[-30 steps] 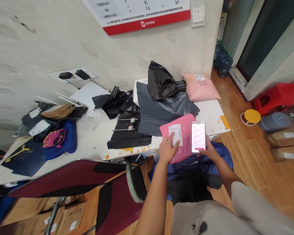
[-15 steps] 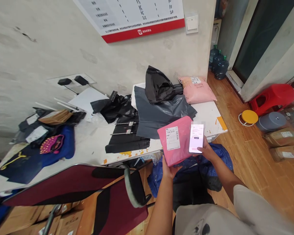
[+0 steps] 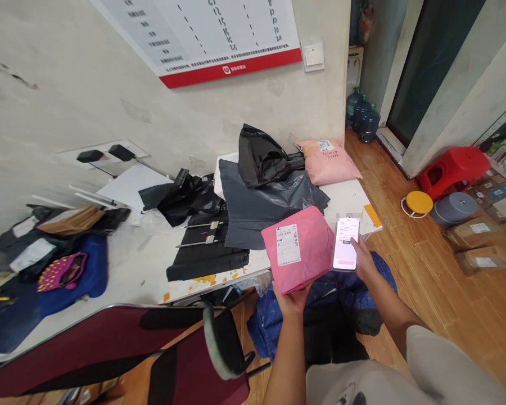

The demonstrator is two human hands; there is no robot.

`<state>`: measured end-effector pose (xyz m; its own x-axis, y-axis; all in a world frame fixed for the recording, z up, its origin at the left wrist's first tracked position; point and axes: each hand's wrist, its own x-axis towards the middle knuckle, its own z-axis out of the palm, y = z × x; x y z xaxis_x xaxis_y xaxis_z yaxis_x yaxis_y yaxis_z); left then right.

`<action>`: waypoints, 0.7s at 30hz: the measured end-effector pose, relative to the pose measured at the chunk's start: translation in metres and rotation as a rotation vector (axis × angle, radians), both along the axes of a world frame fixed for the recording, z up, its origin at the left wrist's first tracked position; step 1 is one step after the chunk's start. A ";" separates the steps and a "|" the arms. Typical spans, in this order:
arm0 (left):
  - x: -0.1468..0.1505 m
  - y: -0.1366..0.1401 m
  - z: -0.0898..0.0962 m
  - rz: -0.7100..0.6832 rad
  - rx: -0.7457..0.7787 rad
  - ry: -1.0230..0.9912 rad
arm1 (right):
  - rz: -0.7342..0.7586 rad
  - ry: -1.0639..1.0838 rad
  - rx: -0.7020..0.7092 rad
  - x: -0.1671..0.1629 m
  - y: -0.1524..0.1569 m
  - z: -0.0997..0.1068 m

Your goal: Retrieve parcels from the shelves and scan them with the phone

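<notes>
A bright pink parcel [image 3: 314, 247] with a white shipping label [image 3: 288, 244] on its upper face rests in my left hand [image 3: 292, 298], which grips its near edge from below. Beside it on the right, my right hand [image 3: 364, 260] holds a smartphone [image 3: 346, 243] with its screen lit and facing up. The thumb lies over the screen's right side. Both parcel and phone are held above the front edge of the white table [image 3: 152, 275]. Just beyond the parcel lies a dark grey plastic mailing bag [image 3: 248, 208].
Black plastic bags [image 3: 261, 154] and a pale pink parcel [image 3: 329, 163] lie at the table's back. A maroon chair [image 3: 194, 360] stands at the front. On the floor to the right are a red stool [image 3: 453, 169], a grey bin [image 3: 454, 207] and cardboard boxes [image 3: 483, 259].
The view has shifted, so the surroundings sit further left. The pink parcel has tilted and turned, showing more of its side. The phone has moved slightly away from it, and my right thumb has moved up the screen.
</notes>
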<state>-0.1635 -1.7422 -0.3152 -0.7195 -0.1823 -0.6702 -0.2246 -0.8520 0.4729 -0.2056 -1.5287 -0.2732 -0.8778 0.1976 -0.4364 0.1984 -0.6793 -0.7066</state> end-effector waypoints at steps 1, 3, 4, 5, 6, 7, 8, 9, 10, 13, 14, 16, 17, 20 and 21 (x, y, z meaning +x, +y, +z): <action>0.001 -0.001 0.001 -0.011 -0.006 0.040 | -0.014 -0.014 0.007 -0.001 0.004 -0.002; 0.005 -0.004 0.001 -0.026 0.000 0.068 | -0.038 -0.040 -0.004 -0.001 0.012 -0.006; 0.007 -0.006 -0.001 -0.032 0.006 0.068 | -0.045 -0.049 -0.015 -0.001 0.017 -0.008; 0.009 -0.008 -0.002 -0.037 0.009 0.064 | -0.046 -0.055 -0.026 -0.001 0.022 -0.009; 0.010 -0.009 -0.003 -0.041 0.007 0.055 | -0.045 -0.057 -0.035 -0.001 0.026 -0.011; 0.012 -0.011 -0.003 -0.043 0.002 0.046 | -0.041 -0.061 -0.043 -0.001 0.030 -0.012; 0.012 -0.013 -0.003 -0.045 -0.004 0.033 | -0.032 -0.068 -0.055 0.000 0.034 -0.013; 0.012 -0.015 -0.002 -0.048 -0.010 0.018 | -0.016 -0.075 -0.070 0.000 0.037 -0.013; 0.012 -0.017 -0.001 -0.054 -0.018 -0.001 | 0.003 -0.080 -0.087 0.001 0.039 -0.013; 0.009 -0.019 0.003 -0.084 -0.080 -0.047 | 0.045 -0.081 -0.135 0.003 0.041 -0.012; 0.009 -0.018 0.005 -0.090 -0.118 -0.054 | 0.045 -0.076 -0.144 0.004 0.039 -0.012; 0.012 -0.011 0.006 -0.094 -0.234 -0.062 | 0.028 -0.059 -0.170 0.005 0.036 -0.012; 0.016 -0.006 0.006 -0.100 -0.337 -0.074 | 0.019 -0.050 -0.186 0.005 0.033 -0.012; 0.028 0.009 0.007 -0.124 -0.743 -0.147 | 0.038 -0.032 -0.250 0.005 0.027 -0.013; 0.030 0.013 0.008 -0.124 -0.854 -0.166 | 0.059 -0.034 -0.267 0.005 0.025 -0.013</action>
